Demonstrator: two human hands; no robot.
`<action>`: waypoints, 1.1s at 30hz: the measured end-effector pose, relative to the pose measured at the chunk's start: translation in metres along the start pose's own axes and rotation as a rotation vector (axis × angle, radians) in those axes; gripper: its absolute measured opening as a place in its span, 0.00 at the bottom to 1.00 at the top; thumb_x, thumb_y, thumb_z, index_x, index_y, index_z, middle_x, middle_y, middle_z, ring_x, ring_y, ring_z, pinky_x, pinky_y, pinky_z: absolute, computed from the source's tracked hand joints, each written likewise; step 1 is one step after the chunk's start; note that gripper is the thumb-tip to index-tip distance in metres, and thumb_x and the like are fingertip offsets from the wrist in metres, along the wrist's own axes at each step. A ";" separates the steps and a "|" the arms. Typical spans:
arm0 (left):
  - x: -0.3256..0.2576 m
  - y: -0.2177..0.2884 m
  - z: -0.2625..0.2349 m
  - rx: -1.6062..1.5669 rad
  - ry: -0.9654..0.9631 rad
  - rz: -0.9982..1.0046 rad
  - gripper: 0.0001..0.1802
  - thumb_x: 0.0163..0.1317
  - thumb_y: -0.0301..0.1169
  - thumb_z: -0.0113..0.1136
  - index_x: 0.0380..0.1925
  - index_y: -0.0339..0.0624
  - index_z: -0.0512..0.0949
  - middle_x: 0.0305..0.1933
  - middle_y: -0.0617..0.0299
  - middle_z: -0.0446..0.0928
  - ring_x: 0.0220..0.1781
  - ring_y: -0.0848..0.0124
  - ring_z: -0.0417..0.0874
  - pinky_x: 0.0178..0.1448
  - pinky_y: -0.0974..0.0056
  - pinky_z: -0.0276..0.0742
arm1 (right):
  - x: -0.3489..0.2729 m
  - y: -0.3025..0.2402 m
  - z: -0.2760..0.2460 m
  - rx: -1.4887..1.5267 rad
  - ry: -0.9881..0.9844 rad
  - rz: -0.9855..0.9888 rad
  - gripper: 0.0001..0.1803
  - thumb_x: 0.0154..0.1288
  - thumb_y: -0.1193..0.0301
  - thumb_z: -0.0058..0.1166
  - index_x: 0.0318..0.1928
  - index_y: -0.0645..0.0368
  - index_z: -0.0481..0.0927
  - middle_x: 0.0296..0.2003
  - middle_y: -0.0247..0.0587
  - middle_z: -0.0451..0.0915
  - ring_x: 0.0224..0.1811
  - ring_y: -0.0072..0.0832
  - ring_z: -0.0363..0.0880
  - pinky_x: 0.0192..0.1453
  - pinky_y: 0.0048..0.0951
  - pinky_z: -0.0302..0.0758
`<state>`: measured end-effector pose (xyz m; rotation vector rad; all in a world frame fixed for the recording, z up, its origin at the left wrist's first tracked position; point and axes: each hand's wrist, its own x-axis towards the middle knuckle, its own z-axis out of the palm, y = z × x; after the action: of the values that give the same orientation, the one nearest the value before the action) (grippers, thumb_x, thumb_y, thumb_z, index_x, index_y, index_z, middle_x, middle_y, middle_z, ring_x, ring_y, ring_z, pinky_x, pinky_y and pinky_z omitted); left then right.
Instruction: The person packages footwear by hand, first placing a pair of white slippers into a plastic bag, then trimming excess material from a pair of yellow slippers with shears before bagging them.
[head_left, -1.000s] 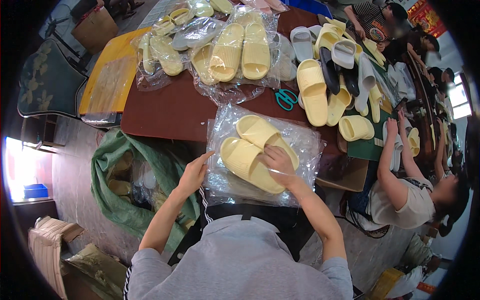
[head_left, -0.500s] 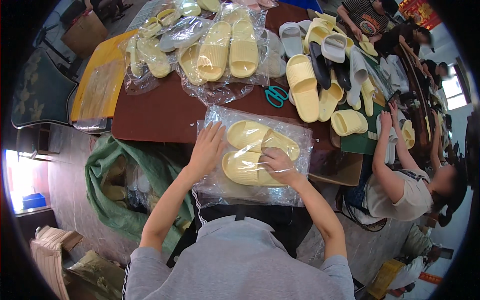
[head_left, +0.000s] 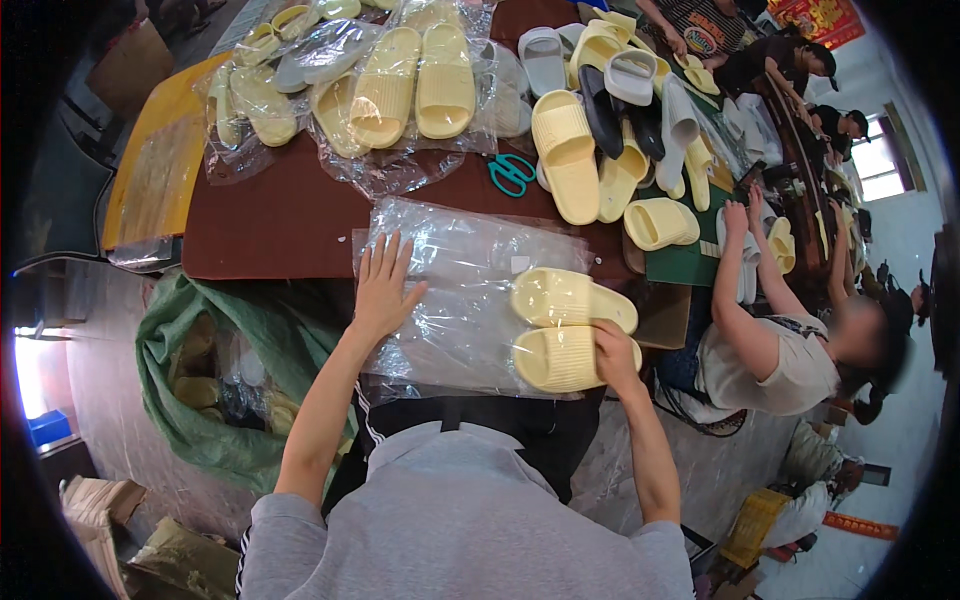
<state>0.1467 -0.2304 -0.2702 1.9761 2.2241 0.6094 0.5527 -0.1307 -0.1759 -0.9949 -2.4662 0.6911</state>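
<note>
The dark-red table point(head_left: 270, 230) carries bagged slippers point(head_left: 445, 95) far left, teal scissors point(head_left: 511, 174), loose slippers point(head_left: 566, 150) right; clear bags point(head_left: 455, 290) overlap its near edge.

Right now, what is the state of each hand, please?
Left hand: open, flat on the clear plastic bags.
Right hand: closed, holding a pair of yellow slippers.

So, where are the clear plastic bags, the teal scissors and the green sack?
Clear plastic bags point(head_left: 465, 300): head view, middle of the top bag.
Teal scissors point(head_left: 512, 174): head view, on the handles.
Green sack point(head_left: 225, 447): head view, on its outer wall.
</note>
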 end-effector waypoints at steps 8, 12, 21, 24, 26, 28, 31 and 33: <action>0.001 0.016 -0.021 0.098 -0.107 -0.001 0.39 0.65 0.55 0.56 0.74 0.54 0.62 0.81 0.48 0.48 0.82 0.48 0.43 0.80 0.39 0.38 | -0.041 -0.033 -0.079 -0.093 0.484 0.395 0.14 0.64 0.79 0.52 0.50 0.67 0.82 0.49 0.52 0.82 0.52 0.46 0.82 0.57 0.34 0.74; 0.003 0.014 -0.015 0.048 -0.039 0.051 0.33 0.67 0.49 0.56 0.69 0.49 0.67 0.78 0.47 0.55 0.81 0.48 0.48 0.80 0.38 0.39 | 0.017 -0.112 -0.075 -0.075 0.391 0.244 0.15 0.58 0.81 0.53 0.46 0.67 0.83 0.48 0.52 0.81 0.50 0.48 0.80 0.56 0.38 0.75; 0.009 0.011 -0.029 -0.290 0.136 -0.051 0.23 0.69 0.30 0.53 0.62 0.33 0.72 0.69 0.44 0.68 0.75 0.47 0.62 0.79 0.46 0.52 | 0.069 -0.077 0.087 -0.091 0.036 -0.118 0.10 0.53 0.81 0.55 0.38 0.63 0.81 0.46 0.45 0.82 0.52 0.43 0.78 0.54 0.39 0.78; 0.009 0.030 -0.032 -0.412 0.030 0.013 0.28 0.68 0.35 0.57 0.66 0.36 0.67 0.72 0.43 0.64 0.77 0.44 0.59 0.79 0.44 0.52 | 0.065 -0.073 0.097 -0.031 -0.040 -0.139 0.08 0.57 0.79 0.56 0.39 0.63 0.81 0.52 0.47 0.80 0.55 0.44 0.78 0.57 0.39 0.77; 0.006 0.041 -0.029 -0.380 -0.022 0.072 0.34 0.68 0.40 0.58 0.71 0.38 0.62 0.75 0.44 0.59 0.79 0.45 0.54 0.80 0.43 0.48 | 0.066 -0.074 0.091 0.032 -0.059 -0.126 0.08 0.59 0.79 0.56 0.39 0.62 0.81 0.52 0.48 0.80 0.55 0.45 0.78 0.57 0.40 0.77; 0.004 0.045 -0.024 -0.376 -0.078 0.069 0.40 0.67 0.46 0.59 0.73 0.38 0.59 0.77 0.47 0.56 0.81 0.48 0.50 0.81 0.42 0.44 | 0.070 -0.073 0.078 0.129 -0.082 -0.100 0.07 0.61 0.78 0.55 0.40 0.61 0.81 0.52 0.48 0.80 0.54 0.47 0.79 0.55 0.40 0.78; 0.000 0.045 -0.013 -0.288 -0.158 0.087 0.44 0.67 0.54 0.56 0.72 0.35 0.59 0.78 0.49 0.56 0.82 0.53 0.49 0.81 0.44 0.41 | 0.084 -0.065 0.057 0.161 -0.066 0.033 0.07 0.62 0.82 0.52 0.39 0.63 0.81 0.53 0.48 0.80 0.52 0.43 0.82 0.54 0.35 0.78; -0.001 0.042 -0.007 -0.285 -0.139 0.095 0.44 0.67 0.54 0.55 0.72 0.35 0.59 0.79 0.50 0.56 0.82 0.54 0.49 0.82 0.44 0.41 | 0.107 -0.046 0.053 0.189 0.021 -0.018 0.08 0.62 0.82 0.51 0.39 0.63 0.81 0.52 0.47 0.81 0.52 0.41 0.82 0.54 0.34 0.79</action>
<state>0.1838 -0.2298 -0.2485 1.9215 1.8562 0.7298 0.4287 -0.0974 -0.1743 -0.9029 -2.3376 0.8839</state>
